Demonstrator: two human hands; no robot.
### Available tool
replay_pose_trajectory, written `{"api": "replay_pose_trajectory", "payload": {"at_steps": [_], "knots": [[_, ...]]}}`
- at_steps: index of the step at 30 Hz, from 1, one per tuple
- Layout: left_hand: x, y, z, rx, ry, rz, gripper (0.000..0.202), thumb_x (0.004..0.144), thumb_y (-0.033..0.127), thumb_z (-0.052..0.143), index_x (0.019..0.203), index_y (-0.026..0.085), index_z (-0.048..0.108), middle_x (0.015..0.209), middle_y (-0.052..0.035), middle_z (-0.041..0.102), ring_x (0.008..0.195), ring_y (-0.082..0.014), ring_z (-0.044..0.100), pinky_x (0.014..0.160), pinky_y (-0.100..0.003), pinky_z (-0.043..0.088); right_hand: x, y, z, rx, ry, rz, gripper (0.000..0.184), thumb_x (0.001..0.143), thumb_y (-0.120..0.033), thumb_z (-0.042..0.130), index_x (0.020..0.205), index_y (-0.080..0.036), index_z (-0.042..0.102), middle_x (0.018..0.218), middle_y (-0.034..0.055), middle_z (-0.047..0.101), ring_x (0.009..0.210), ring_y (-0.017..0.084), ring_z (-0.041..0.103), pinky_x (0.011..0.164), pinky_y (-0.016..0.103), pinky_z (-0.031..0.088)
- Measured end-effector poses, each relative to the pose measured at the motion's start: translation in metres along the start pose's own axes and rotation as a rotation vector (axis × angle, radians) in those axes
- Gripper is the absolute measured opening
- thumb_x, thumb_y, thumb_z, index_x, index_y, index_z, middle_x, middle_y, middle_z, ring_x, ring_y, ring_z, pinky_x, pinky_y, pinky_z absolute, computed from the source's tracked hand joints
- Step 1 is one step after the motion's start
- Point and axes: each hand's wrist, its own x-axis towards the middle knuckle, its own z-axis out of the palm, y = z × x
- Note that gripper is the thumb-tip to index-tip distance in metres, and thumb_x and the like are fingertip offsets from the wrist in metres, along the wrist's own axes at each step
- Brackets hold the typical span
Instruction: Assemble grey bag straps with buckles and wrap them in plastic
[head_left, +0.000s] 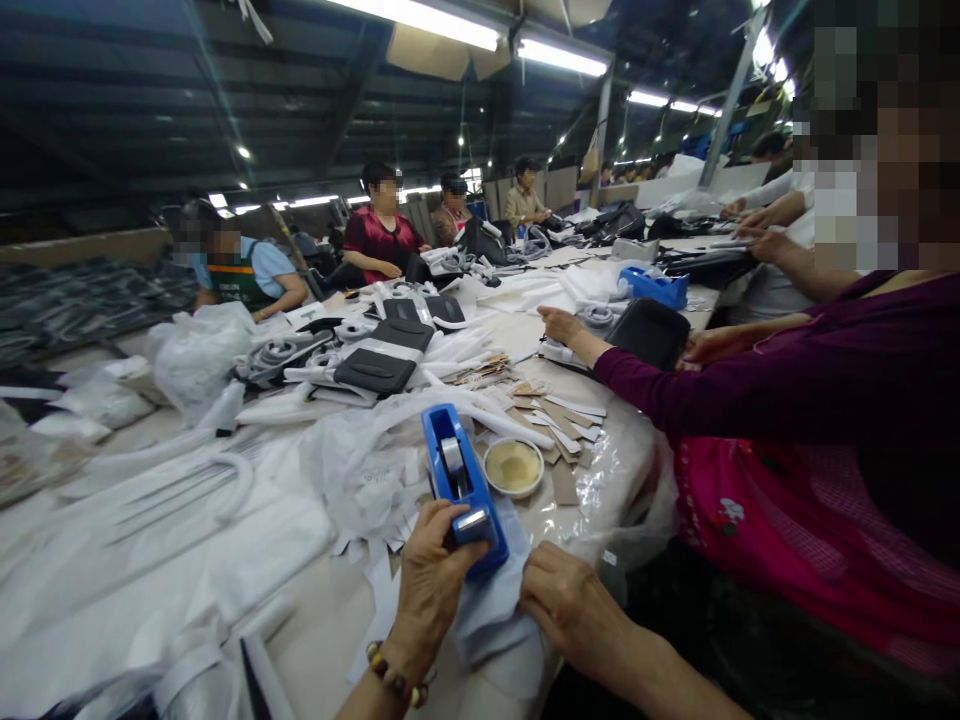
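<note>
The left hand (pixel 429 585) holds a blue tape dispenser (pixel 450 460), its fingers wrapped closely over the dispenser's lower end. The dispenser's long axis runs on a slant across the surface (pixel 315 650), from that held end up and away toward a small white dish (pixel 513 466) of yellowish paste, which sits just beside its upper end. The left hand is clearly the nearer of the two; the right hand (pixel 571 600) lies just to its right, on a crumpled pale blue sheet (pixel 491 610) at the table's edge. The right fingers curl down onto the sheet, though whether they pinch it or only press is hard to tell from this angle. Loose cardboard strips (pixel 561 425) lie beyond the dish, and a co-worker's purple sleeve (pixel 750 390) reaches in from the right.
</note>
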Motion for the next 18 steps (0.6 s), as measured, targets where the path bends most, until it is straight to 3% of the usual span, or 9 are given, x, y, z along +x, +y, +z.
{"api": "replay_pose_trajectory", "payload": {"at_steps": [6,11,15,18], "knots": [[0.000,0.007,-0.004,0.050,-0.030,0.003,0.017,0.061,0.024,0.061,0.078,0.021,0.065,0.085,-0.0007,0.059,0.083,-0.0194,0.055,0.074,-0.030,0.042,0.009,-0.002,-0.004,0.137,-0.006,0.145,0.023,0.060,0.001,0.068,0.060,-0.015,0.053,0.067,0.0002,0.056,0.070,0.014,0.051,0.061,0.023,0.036],[0.000,0.015,-0.005,0.081,-0.054,0.002,0.016,0.061,0.024,0.059,0.076,0.020,0.064,0.081,-0.0003,0.058,0.078,-0.0182,0.054,0.070,-0.029,0.041,0.012,-0.005,-0.009,0.237,-0.034,0.210,0.026,0.058,-0.010,0.077,0.055,-0.016,0.052,0.062,-0.0041,0.054,0.063,0.010,0.052,0.057,0.020,0.037],[0.004,0.018,-0.007,0.084,-0.056,0.002,0.016,0.061,0.022,0.060,0.076,0.020,0.065,0.080,0.0000,0.057,0.077,-0.0176,0.054,0.070,-0.029,0.041,0.012,-0.006,-0.017,0.431,-0.031,0.251,0.024,0.062,-0.009,0.073,0.055,-0.017,0.052,0.062,-0.0047,0.053,0.063,0.010,0.051,0.059,0.021,0.038],[0.006,0.017,-0.008,0.091,-0.054,0.000,0.016,0.062,0.021,0.061,0.077,0.020,0.065,0.079,0.0000,0.056,0.077,-0.0175,0.054,0.071,-0.029,0.041,0.012,-0.006,-0.020,0.436,0.036,0.177,0.025,0.064,-0.004,0.065,0.055,-0.017,0.047,0.063,-0.0044,0.050,0.065,0.010,0.050,0.061,0.022,0.037]]}}
